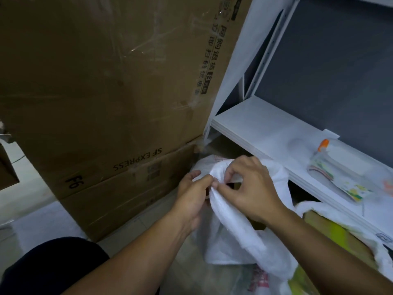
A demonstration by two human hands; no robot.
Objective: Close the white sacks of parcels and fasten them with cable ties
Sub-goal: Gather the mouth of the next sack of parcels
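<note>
White sack point(229, 237) of thin, crinkled fabric, standing upright at centre, a little to the right. Mouth only half gathered: near rim bunched into a thick fold running from the top down toward the near right. Pinched at the top of that fold between left hand point(191, 196) and right hand point(255, 188), fingertips close together. Not yet closed, with a small dark gap behind the fold and the brown card of a parcel point(258, 225) showing inside. Faint reddish print on the far rim. Second white sack point(314, 206) just to the right and nearer, mouth wide open, fuzzy rim slumped outward, filled to the top with brown and yellow-green parcels point(340, 235).
</note>
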